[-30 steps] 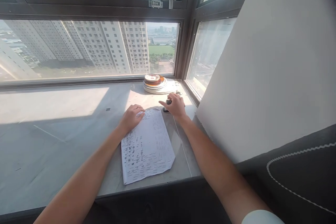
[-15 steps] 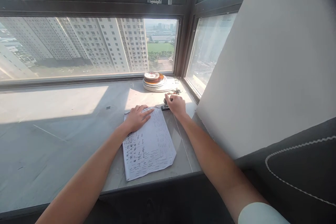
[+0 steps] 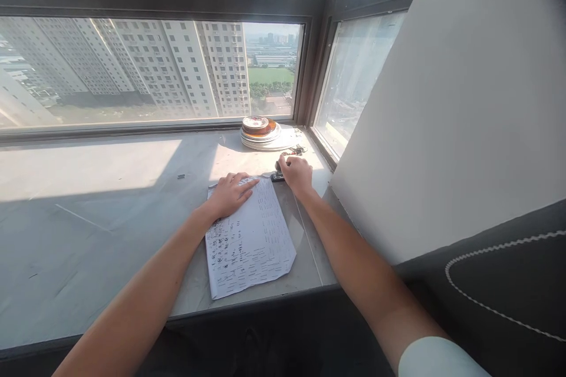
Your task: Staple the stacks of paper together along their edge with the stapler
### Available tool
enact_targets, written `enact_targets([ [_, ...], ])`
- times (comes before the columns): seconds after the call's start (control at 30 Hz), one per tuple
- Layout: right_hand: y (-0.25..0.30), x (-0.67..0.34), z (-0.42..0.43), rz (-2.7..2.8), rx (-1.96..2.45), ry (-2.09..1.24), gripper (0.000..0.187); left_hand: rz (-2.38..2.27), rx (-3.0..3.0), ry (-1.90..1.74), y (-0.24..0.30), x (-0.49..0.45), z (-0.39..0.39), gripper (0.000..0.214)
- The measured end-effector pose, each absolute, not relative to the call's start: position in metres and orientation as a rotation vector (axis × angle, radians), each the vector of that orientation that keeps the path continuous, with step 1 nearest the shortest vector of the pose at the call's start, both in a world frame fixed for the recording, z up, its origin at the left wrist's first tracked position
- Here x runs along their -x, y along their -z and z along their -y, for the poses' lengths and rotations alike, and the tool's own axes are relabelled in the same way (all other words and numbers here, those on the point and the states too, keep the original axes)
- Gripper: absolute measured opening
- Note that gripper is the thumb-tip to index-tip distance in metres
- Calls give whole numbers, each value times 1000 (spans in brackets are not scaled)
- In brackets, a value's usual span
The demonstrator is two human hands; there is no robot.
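A printed sheet of paper [image 3: 252, 241] lies on the grey window sill [image 3: 101, 206]. My left hand [image 3: 232, 193] rests flat on the sheet's top left part, fingers stretched out. My right hand [image 3: 295, 173] is curled over a small black object [image 3: 277, 176] at the sheet's top right corner, fingers closed on it. Most of that object is hidden under the hand, so I cannot name it.
A stack of plates [image 3: 260, 132] stands at the back of the sill by the window corner, with some small dark items [image 3: 297, 151] beside it. A white wall [image 3: 442, 118] rises on the right. A dark cushion edge [image 3: 495, 283] runs along the front right.
My right hand has closed down onto the black object. My left hand slid right and flattened on the top of the sheet. The view dropped slightly.
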State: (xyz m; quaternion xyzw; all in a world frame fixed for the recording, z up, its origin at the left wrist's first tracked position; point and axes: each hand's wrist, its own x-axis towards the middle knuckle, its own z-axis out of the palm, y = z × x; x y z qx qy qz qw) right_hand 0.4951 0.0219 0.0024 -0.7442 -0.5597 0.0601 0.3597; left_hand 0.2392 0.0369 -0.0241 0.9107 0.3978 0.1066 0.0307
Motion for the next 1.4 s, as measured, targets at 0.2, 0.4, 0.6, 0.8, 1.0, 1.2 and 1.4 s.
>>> enact_targets([
  [0.2,2,-498,-25,1432,1855,-183,53,-1212,-2789,-401,25,-239,-37,48],
  [0.4,2,-502,-24,1505,1830,-210,57,-1199,-2769,-381,25,-238,-38,50],
  [0.6,-3,-504,-24,1605,1845,-169,57,-1197,-2797,-392,25,-239,-37,49],
  [0.8,-4,-507,-25,1710,1872,-168,59,-1170,-2781,-424,21,-239,-36,45],
  [1.0,-2,-513,-22,1899,1868,-98,39,-1110,-2758,-516,23,-236,-41,41],
  [1.2,-7,-515,-21,1834,1956,-37,18,-1115,-2749,-536,23,-234,-43,42],
  [1.4,-20,-491,-9,1768,1638,74,4,-1089,-2624,-640,22,-236,-43,35],
])
